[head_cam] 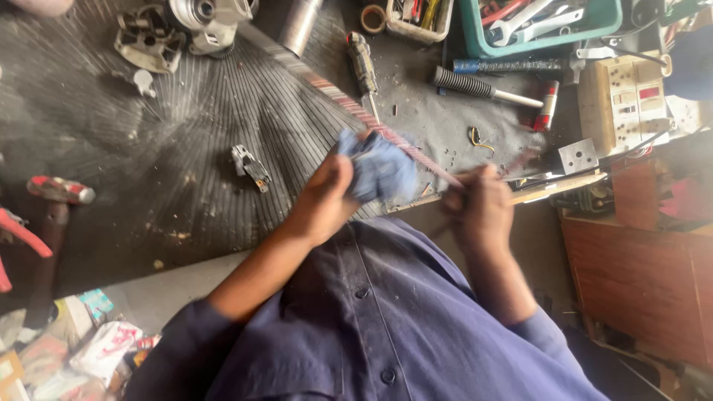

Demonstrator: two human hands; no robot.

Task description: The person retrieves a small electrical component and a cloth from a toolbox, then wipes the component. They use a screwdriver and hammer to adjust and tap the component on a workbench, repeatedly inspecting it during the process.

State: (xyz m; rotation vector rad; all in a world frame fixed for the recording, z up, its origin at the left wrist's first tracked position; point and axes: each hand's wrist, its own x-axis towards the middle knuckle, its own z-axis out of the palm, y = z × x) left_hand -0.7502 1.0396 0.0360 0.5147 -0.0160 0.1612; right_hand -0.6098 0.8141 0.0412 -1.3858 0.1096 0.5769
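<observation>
Blue rag [382, 169] is bunched in the left hand [327, 199], clenching round a long thin rod [349, 100] slanting over the bench [111, 148]. Right hand [483, 212] is fisting the rod's near end; mid-wipe, seemingly, needing steady grip.

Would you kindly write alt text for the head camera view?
A person's left hand wraps a blue cloth around a long thin rod whose near end the right hand grips, over a dark workbench strewn with tools.
</observation>
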